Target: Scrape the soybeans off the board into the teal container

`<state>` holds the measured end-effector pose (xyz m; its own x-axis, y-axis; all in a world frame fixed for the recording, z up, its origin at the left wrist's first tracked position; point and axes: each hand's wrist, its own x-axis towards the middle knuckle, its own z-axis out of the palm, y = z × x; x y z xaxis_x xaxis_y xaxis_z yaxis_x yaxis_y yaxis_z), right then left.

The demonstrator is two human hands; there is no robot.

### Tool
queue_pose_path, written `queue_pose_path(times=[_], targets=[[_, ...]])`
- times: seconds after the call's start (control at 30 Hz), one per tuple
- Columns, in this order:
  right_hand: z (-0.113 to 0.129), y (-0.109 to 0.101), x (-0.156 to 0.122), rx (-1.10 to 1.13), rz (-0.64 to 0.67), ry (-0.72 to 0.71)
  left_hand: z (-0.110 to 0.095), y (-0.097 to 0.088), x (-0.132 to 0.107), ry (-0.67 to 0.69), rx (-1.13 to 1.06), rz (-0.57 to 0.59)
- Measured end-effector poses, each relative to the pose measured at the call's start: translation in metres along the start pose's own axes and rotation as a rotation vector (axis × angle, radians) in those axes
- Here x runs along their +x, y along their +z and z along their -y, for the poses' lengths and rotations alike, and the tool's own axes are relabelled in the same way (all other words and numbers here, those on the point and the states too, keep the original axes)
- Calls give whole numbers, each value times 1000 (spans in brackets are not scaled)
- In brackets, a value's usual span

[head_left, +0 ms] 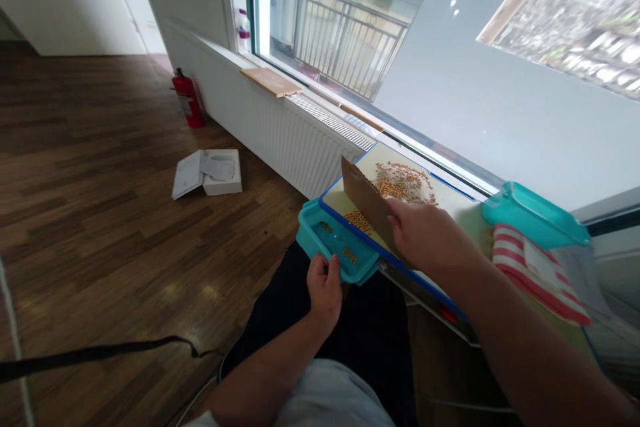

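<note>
While the right hand [423, 232] is closed around the lower-right end of a brown cardboard piece [367, 203], the left hand [325, 287] grips the near wall of a turquoise tray [306, 240], its thumb at the rim. The cardboard stands on edge on a pale tabletop [460, 215], its long axis slanting from upper left to lower right, roughly along the blue edge [336, 215] nearest the person. It divides the yellow grains: a small cluster [357, 219] lies between cardboard and edge, and a larger spread [400, 181] lies on the far side, toward the window. The tray sits right at that blue edge, over the person's lap — the cluster is thus between the cardboard and the tray, with the right hand beside the cluster and the left hand across the tray from it. Whether the rim touches the tabletop, I cannot tell. A few grains [350, 255] rest inside the tray. Farther right, a striped cloth [535, 273] lies near a second turquoise container [537, 217].
</note>
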<state>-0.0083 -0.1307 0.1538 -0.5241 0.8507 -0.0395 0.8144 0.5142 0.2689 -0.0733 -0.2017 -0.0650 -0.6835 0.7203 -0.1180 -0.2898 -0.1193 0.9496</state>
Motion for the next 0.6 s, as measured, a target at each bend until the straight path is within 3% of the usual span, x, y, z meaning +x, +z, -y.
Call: queue_pose_path(times=[0.6], targets=[[7, -8, -8, 15, -34, -8, -13, -5, 16, 41, 20, 24]])
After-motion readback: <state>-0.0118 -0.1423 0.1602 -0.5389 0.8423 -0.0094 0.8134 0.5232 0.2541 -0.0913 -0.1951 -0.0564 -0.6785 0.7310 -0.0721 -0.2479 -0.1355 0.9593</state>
